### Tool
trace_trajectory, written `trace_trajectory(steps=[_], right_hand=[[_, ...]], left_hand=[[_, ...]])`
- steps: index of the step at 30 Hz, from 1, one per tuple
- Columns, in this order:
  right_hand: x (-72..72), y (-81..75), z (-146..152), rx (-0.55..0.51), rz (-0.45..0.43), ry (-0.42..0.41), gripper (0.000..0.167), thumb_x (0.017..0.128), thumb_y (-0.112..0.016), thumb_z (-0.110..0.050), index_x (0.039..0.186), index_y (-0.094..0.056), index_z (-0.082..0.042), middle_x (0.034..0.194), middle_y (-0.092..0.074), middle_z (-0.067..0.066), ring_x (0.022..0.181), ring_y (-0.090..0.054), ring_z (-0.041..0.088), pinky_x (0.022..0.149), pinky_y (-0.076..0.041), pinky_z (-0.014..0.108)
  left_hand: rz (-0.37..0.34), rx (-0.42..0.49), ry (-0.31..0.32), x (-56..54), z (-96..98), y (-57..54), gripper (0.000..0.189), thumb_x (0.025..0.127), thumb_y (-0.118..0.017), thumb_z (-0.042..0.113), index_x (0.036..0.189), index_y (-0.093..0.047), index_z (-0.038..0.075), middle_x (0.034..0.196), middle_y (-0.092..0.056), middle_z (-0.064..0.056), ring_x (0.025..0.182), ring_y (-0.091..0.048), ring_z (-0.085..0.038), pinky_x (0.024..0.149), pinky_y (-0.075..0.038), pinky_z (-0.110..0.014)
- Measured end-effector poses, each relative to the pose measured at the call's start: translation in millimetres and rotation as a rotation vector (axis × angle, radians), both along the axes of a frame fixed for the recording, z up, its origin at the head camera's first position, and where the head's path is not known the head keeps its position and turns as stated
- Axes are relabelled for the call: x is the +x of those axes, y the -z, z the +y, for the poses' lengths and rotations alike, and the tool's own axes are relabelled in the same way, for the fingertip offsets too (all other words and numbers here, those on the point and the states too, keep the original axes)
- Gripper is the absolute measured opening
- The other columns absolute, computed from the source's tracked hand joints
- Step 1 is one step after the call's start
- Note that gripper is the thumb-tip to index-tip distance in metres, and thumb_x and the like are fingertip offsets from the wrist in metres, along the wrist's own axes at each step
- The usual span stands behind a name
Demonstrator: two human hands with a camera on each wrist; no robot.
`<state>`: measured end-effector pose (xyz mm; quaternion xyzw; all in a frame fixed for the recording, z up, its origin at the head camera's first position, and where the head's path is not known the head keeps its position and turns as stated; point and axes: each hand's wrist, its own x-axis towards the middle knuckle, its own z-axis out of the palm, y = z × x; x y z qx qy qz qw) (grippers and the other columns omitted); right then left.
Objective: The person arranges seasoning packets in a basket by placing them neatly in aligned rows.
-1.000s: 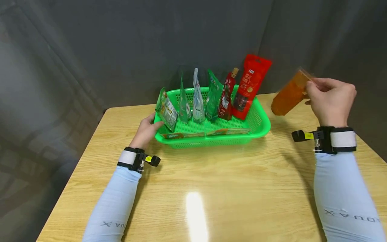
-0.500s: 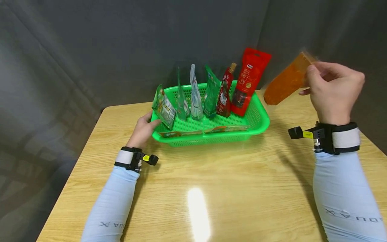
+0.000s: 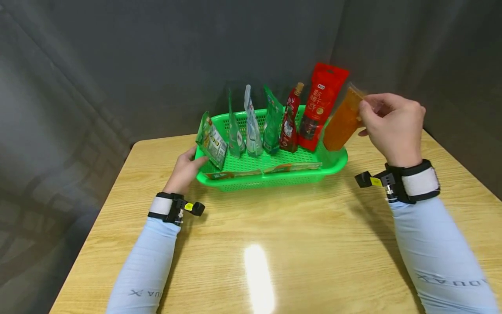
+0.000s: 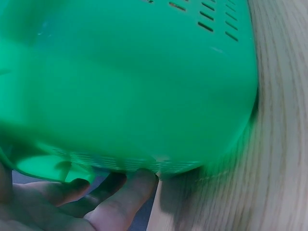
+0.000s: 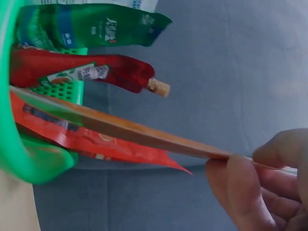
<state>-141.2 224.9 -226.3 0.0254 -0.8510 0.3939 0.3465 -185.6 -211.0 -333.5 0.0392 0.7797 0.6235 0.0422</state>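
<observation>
At the basket's left end, my left hand grips the rim of the green plastic basket, thumb over the edge. The left wrist view shows fingers against its outer wall. My right hand pinches the top edge of a flat orange-brown packet with a clear border. This packet hangs tilted over the basket's right end, its lower part inside the rim. Just left of it, a red pouch stands leaning in the basket. Edge-on in the right wrist view, the orange-brown packet passes close to the red pouch.
Inside the basket stand a dark red spouted pouch, a green pouch, a white pouch, a thin green packet and a leaning green packet. Flat packets line its front wall. A dark curtain hangs behind the wooden table.
My right hand has carried the orange-brown packet left, from beside the basket to over its right end, after a slight rise. The packet now hangs more upright. My left hand stays on the rim.
</observation>
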Motion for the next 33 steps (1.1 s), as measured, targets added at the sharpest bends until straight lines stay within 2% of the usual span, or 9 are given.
trace_trajectory(steps=[3, 6, 10, 13, 14, 18, 24, 28, 33], right_hand=[[-1.2, 3.7, -3.7, 0.057, -0.027, -0.027, 0.03, 0.095, -0.064, -0.022, 0.11, -0.074, 0.002, 0.087, -0.069, 0.012, 0.058, -0.055, -0.014, 0.049, -0.045, 0.009], [-1.4, 7.3, -7.7, 0.106, -0.075, -0.048, 0.031, 0.095, -0.063, -0.021, 0.111, -0.072, 0.004, 0.09, -0.07, 0.02, 0.055, -0.052, -0.015, 0.049, -0.044, 0.009], [-1.7, 10.2, -12.1, 0.175, -0.138, -0.057, 0.03, 0.095, -0.063, -0.019, 0.11, -0.071, 0.005, 0.09, -0.07, 0.022, 0.056, -0.064, 0.009, 0.048, -0.044, 0.01], [-1.5, 11.4, -13.2, 0.235, -0.191, -0.066, 0.03, 0.095, -0.062, -0.018, 0.111, -0.07, 0.005, 0.086, -0.07, 0.023, 0.058, -0.067, 0.028, 0.045, -0.044, 0.015], [-1.3, 11.7, -13.2, 0.249, -0.211, -0.076, 0.029, 0.095, -0.061, -0.017, 0.112, -0.069, 0.006, 0.085, -0.07, 0.023, 0.058, -0.067, 0.031, 0.044, -0.044, 0.017], [-1.2, 13.5, -12.0, 0.28, -0.306, -0.119, 0.031, 0.095, -0.061, -0.015, 0.118, -0.067, 0.006, 0.083, -0.069, 0.023, 0.056, -0.066, 0.028, 0.043, -0.046, 0.026], [-2.6, 15.2, -11.2, 0.309, -0.397, -0.156, 0.029, 0.094, -0.06, -0.012, 0.118, -0.065, 0.003, 0.083, -0.069, 0.021, 0.054, -0.064, 0.024, 0.043, -0.045, 0.033], [-3.6, 15.6, -9.7, 0.339, -0.468, -0.18, 0.037, 0.092, -0.06, -0.011, 0.126, -0.06, 0.003, 0.078, -0.068, 0.017, 0.054, -0.061, 0.023, 0.045, -0.044, 0.036], [-4.6, 15.7, -6.2, 0.357, -0.505, -0.182, 0.041, 0.092, -0.061, -0.012, 0.13, -0.057, 0.004, 0.079, -0.068, 0.018, 0.057, -0.061, 0.024, 0.048, -0.044, 0.037]], left_hand=[[0.001, -0.01, 0.003, 0.9, -0.1, -0.6, 0.06, 0.103, -0.051, 0.014, 0.156, -0.025, 0.004, 0.15, -0.039, -0.018, 0.129, -0.044, -0.03, 0.108, -0.036, -0.046], [0.002, -0.011, 0.0, 2.0, 0.1, -0.8, 0.06, 0.103, -0.051, 0.015, 0.156, -0.025, 0.005, 0.151, -0.039, -0.018, 0.13, -0.044, -0.03, 0.108, -0.036, -0.046], [-0.001, -0.01, -0.006, 2.6, 0.1, -0.2, 0.06, 0.103, -0.051, 0.015, 0.156, -0.025, 0.005, 0.151, -0.039, -0.017, 0.13, -0.044, -0.03, 0.108, -0.036, -0.045], [-0.006, -0.003, -0.012, 1.5, 0.0, 1.0, 0.061, 0.103, -0.052, 0.015, 0.156, -0.025, 0.004, 0.151, -0.039, -0.018, 0.131, -0.043, -0.03, 0.108, -0.036, -0.045], [-0.006, 0.001, -0.013, 1.0, 0.0, 1.3, 0.061, 0.103, -0.052, 0.014, 0.156, -0.025, 0.004, 0.151, -0.038, -0.018, 0.131, -0.043, -0.03, 0.108, -0.036, -0.045], [-0.006, 0.004, -0.015, -0.7, 0.6, 1.8, 0.061, 0.102, -0.052, 0.013, 0.156, -0.025, 0.002, 0.151, -0.038, -0.018, 0.132, -0.043, -0.029, 0.109, -0.035, -0.044], [-0.006, -0.002, -0.015, -1.1, 0.5, 2.5, 0.062, 0.102, -0.052, 0.014, 0.156, -0.024, 0.002, 0.152, -0.038, -0.018, 0.132, -0.042, -0.028, 0.109, -0.035, -0.043], [-0.006, -0.003, -0.017, -0.9, 0.4, 2.3, 0.062, 0.102, -0.052, 0.014, 0.156, -0.024, 0.003, 0.151, -0.038, -0.018, 0.131, -0.043, -0.029, 0.108, -0.035, -0.043], [-0.003, -0.003, -0.017, -0.8, 0.0, 2.2, 0.061, 0.102, -0.052, 0.014, 0.156, -0.025, 0.003, 0.151, -0.039, -0.018, 0.131, -0.043, -0.029, 0.109, -0.035, -0.044]])
